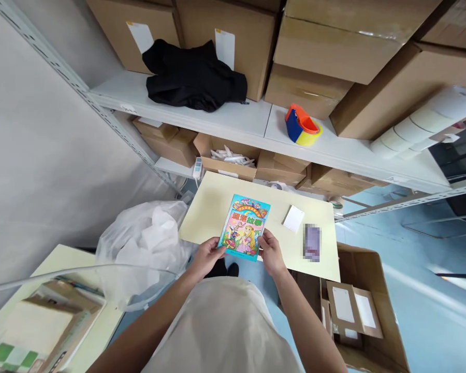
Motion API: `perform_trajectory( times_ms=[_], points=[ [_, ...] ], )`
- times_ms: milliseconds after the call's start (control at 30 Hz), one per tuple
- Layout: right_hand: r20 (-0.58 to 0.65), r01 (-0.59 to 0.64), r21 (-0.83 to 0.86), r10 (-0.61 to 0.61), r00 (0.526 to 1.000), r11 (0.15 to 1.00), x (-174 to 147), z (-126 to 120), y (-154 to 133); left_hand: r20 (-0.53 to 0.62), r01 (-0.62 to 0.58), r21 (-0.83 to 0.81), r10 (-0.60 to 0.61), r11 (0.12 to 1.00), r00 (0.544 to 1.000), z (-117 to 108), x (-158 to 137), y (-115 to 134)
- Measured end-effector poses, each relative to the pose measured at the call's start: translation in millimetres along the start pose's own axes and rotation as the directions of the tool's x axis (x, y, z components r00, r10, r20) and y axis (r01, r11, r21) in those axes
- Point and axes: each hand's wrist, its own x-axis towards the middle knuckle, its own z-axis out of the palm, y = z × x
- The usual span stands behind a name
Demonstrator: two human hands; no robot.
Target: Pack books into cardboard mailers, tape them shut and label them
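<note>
A colourful children's storybook (244, 228) with a turquoise cover and a drawn long-haired figure is held up in front of me, its cover facing me. My left hand (209, 255) pinches its lower left corner, thumb on the cover. On the opposite side my right hand (271, 250) grips the lower right edge. Both sets of fingers are partly hidden behind the book. Behind and beneath it is a pale yellow table (205, 207). To the book's right lie a small white card or box (294, 218) and a blurred-out purple rectangular item (312, 243).
A shelf (202, 116) behind the table bears cardboard boxes, a black garment (194, 77), a tape dispenser (303, 126) and white rolls (423, 124). A clear plastic bag (143, 233) stands at left. An open carton (392, 321) with smaller boxes sits at lower right.
</note>
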Motion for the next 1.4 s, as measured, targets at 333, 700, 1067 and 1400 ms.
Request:
perform_trajectory(
  times_ms=[333,700,1067,1400],
  points=[
    [-0.149,0.164,-0.079,-0.174,0.973,0.983,41,5,-46,0.141,0.005,0.019,-0.008,1.0,0.99,-8,27,22],
    [-0.284,0.179,-0.1,-0.2,0.938,0.979,47,-1,-53,0.087,0.069,-0.002,-0.069,0.998,0.994,-20,36,22],
    [0.147,0.399,-0.285,-0.372,0.917,0.872,75,-41,-82,0.051,-0.027,-0.155,0.035,0.988,0.998,-2,43,15],
    [0.321,0.601,-0.468,-0.509,0.798,0.648,74,-59,-110,0.167,0.1,-0.07,-0.087,0.993,0.982,29,39,16]
  ],
)
